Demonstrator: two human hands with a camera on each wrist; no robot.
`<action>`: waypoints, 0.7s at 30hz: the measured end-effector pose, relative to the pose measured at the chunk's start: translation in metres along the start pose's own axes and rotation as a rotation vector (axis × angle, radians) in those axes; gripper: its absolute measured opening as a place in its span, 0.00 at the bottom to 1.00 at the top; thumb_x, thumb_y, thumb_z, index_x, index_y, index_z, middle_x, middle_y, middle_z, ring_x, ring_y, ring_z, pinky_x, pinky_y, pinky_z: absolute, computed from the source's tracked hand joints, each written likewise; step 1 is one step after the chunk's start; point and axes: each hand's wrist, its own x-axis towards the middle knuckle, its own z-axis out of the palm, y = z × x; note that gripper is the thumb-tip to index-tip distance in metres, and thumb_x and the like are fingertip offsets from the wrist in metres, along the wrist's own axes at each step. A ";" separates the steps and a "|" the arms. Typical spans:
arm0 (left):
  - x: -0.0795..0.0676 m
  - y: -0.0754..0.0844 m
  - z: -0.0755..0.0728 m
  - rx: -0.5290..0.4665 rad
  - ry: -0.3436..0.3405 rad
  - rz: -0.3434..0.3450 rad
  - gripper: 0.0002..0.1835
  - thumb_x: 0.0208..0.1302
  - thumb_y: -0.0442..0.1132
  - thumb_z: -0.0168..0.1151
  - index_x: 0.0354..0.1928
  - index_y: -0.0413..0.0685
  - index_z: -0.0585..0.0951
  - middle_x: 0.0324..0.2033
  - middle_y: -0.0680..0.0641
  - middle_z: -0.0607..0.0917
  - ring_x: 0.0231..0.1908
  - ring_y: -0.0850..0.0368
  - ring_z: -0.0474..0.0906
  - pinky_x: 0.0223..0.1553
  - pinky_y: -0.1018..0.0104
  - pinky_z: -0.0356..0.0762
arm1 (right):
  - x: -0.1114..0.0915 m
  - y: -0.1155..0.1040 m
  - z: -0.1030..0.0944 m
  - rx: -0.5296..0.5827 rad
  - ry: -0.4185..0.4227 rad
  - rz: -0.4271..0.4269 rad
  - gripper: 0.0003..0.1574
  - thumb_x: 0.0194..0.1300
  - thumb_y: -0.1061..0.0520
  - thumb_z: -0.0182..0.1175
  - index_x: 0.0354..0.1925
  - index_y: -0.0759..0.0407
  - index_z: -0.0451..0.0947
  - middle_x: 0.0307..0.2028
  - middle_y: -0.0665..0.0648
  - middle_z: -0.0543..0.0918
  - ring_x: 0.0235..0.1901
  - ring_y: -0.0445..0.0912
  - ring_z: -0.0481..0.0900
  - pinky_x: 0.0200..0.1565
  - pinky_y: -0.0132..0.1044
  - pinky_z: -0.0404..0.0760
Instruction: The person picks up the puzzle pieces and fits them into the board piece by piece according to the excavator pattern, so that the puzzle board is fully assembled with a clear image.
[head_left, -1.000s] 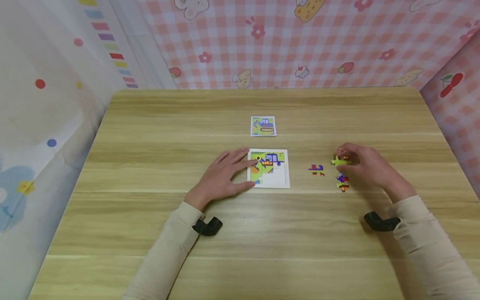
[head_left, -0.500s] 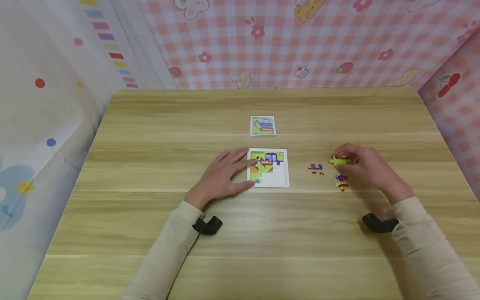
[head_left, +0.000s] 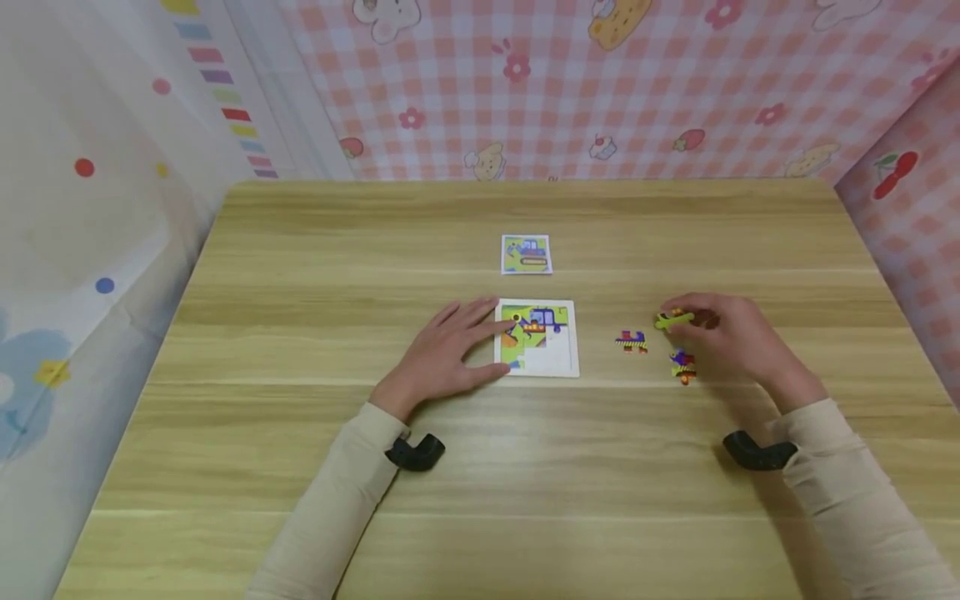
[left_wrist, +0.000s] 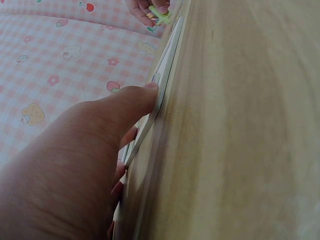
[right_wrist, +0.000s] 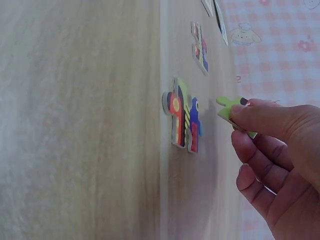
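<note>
My right hand (head_left: 723, 329) pinches a green puzzle piece (right_wrist: 227, 111) between thumb and fingers, lifted a little above the table in the right wrist view. Just below it lies a blue, red and yellow piece (head_left: 683, 365). Another striped purple and red piece (head_left: 632, 340) lies to the left. My left hand (head_left: 446, 350) rests with spread fingers on the left side of a white-framed puzzle board (head_left: 551, 358). Part of an excavator picture fills the board's upper and left area; bare white shows at its lower right. In the left wrist view the thumb touches the board's edge.
A small picture card (head_left: 527, 254) showing a blue excavator lies behind the board. The wooden table (head_left: 525, 500) meets a pink checked cloth (head_left: 570, 100) at the back and a white dotted cloth (head_left: 75, 225) on the left.
The green piece has tilted in my right fingers and moved slightly left, with the right hand shifting left a little. My left hand stays on the board.
</note>
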 end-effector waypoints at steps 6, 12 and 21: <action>0.000 0.000 0.000 -0.009 -0.002 -0.004 0.39 0.71 0.68 0.53 0.79 0.62 0.66 0.82 0.51 0.53 0.81 0.55 0.43 0.80 0.57 0.33 | 0.002 -0.004 0.001 -0.002 0.030 -0.039 0.11 0.68 0.64 0.69 0.49 0.60 0.87 0.46 0.61 0.89 0.37 0.46 0.85 0.36 0.19 0.76; -0.001 0.001 -0.001 -0.013 -0.008 -0.011 0.38 0.71 0.68 0.53 0.79 0.63 0.66 0.82 0.51 0.53 0.81 0.56 0.43 0.80 0.58 0.32 | 0.004 -0.012 0.004 0.011 0.041 -0.037 0.09 0.70 0.62 0.68 0.48 0.60 0.87 0.44 0.59 0.89 0.36 0.47 0.84 0.35 0.20 0.76; 0.000 0.001 -0.001 -0.005 -0.007 -0.007 0.38 0.71 0.68 0.53 0.79 0.63 0.66 0.82 0.51 0.52 0.81 0.56 0.43 0.80 0.57 0.33 | 0.014 -0.030 0.013 0.041 0.050 -0.064 0.07 0.70 0.62 0.67 0.46 0.61 0.85 0.39 0.57 0.89 0.32 0.43 0.80 0.32 0.26 0.75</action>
